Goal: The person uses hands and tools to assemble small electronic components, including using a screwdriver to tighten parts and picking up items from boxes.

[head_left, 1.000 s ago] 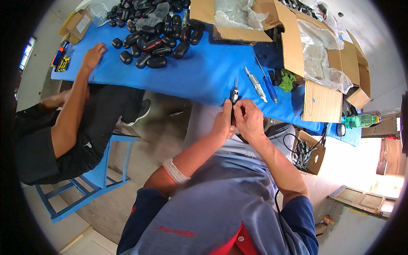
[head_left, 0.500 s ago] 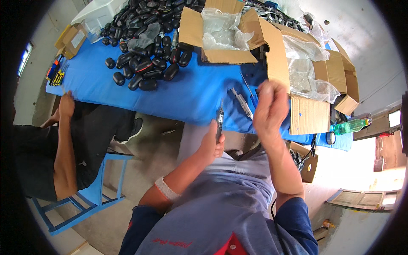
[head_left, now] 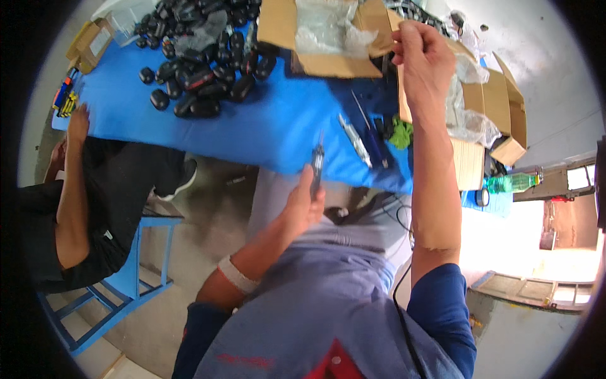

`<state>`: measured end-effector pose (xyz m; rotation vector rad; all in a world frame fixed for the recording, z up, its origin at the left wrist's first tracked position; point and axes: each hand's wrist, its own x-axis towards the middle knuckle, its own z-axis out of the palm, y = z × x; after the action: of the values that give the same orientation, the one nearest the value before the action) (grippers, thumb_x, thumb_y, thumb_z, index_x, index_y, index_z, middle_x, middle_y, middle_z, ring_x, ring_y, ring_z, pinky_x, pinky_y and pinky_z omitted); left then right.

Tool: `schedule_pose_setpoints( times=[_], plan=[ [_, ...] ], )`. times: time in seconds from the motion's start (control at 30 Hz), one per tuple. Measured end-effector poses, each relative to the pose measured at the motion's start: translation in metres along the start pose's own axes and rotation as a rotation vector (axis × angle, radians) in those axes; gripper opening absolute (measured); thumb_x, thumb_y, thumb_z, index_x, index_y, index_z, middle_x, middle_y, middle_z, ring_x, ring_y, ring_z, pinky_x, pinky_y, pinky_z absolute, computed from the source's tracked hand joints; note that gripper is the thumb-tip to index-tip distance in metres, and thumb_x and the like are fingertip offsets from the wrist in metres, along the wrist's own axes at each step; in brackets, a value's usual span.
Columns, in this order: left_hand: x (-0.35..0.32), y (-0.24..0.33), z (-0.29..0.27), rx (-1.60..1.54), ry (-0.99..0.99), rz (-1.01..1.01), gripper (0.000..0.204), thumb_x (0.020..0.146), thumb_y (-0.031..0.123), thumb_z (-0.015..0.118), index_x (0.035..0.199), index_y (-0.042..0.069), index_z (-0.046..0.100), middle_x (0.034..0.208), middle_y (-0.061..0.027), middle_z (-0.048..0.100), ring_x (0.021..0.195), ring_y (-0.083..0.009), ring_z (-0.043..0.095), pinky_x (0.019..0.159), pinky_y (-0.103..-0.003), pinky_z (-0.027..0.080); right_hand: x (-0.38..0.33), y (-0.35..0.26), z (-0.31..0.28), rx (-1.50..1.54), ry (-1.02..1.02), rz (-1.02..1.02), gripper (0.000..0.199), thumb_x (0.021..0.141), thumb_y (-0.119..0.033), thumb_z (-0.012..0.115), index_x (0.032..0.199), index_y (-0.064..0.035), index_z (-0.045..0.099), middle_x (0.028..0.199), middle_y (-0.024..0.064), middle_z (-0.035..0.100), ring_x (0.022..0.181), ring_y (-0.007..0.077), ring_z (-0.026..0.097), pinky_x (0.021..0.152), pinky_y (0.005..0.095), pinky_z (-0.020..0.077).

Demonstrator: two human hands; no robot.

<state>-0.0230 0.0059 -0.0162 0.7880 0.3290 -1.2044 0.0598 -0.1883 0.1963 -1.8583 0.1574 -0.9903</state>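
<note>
My left hand (head_left: 304, 205) is closed round a dark pen-shaped tool (head_left: 317, 165) with a thin metal tip, likely a screwdriver, pointing away from me above the table's front edge. Raised and stretched forward, my right hand (head_left: 428, 66) is closed, thumb and fingers pressed together beside the flap of the open cardboard box (head_left: 338, 66). Whatever those fingers may hold is too small or hidden to make out. Between my hands on the blue cloth lie a silvery pen-shaped tool (head_left: 355, 140) and a screwdriver (head_left: 377, 146) with a dark blue handle.
Many black oval cases (head_left: 202, 88) are heaped at the back left. A second box with plastic lining (head_left: 476, 129), a green bottle (head_left: 511, 183) and a tape roll (head_left: 481, 198) stand right. Green crumpled material (head_left: 401, 132) lies mid-right. Another person (head_left: 72, 208) sits left.
My right hand has moved forward and up, from above the table to beside the box flap. My left hand still holds the pen-shaped tool. The whole view has shifted slightly.
</note>
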Motion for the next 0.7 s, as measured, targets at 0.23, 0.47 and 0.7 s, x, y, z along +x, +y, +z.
schedule_pose_setpoints(
  times=[0.23,0.47,0.7],
  plan=[
    [-0.006,0.005,0.009,-0.020,-0.083,0.016,0.062,0.089,0.071,0.037,0.066,0.014,0.043,0.048,0.0042,0.029,0.036,-0.0085,0.026,0.036,-0.025,0.022,-0.152,0.053,-0.056,0.180,-0.171,0.517,0.018,0.096,-0.017,0.055,0.093,-0.0002,0.061,0.075,0.0016,0.061,0.057,0.0057,0.052,0.048,0.0193,0.0418],
    [-0.010,0.002,0.010,-0.038,-0.185,-0.056,0.062,0.091,0.070,0.031,0.065,0.014,0.043,0.044,0.0051,0.028,0.033,-0.0090,0.024,0.036,-0.025,0.022,-0.202,0.074,-0.051,0.239,-0.263,0.713,0.028,0.098,-0.021,0.050,0.106,0.0045,0.060,0.084,0.0054,0.064,0.063,0.0075,0.055,0.054,0.0209,0.0442],
    [-0.016,-0.018,0.020,-0.026,-0.379,-0.188,0.065,0.092,0.069,0.025,0.062,0.014,0.042,0.043,0.0053,0.027,0.033,-0.0093,0.022,0.036,-0.025,0.021,-0.183,0.076,-0.046,0.399,-0.249,0.695,0.035,0.099,-0.032,0.049,0.110,0.0003,0.059,0.090,0.0071,0.066,0.073,0.0085,0.057,0.056,0.0211,0.0437]
  ],
)
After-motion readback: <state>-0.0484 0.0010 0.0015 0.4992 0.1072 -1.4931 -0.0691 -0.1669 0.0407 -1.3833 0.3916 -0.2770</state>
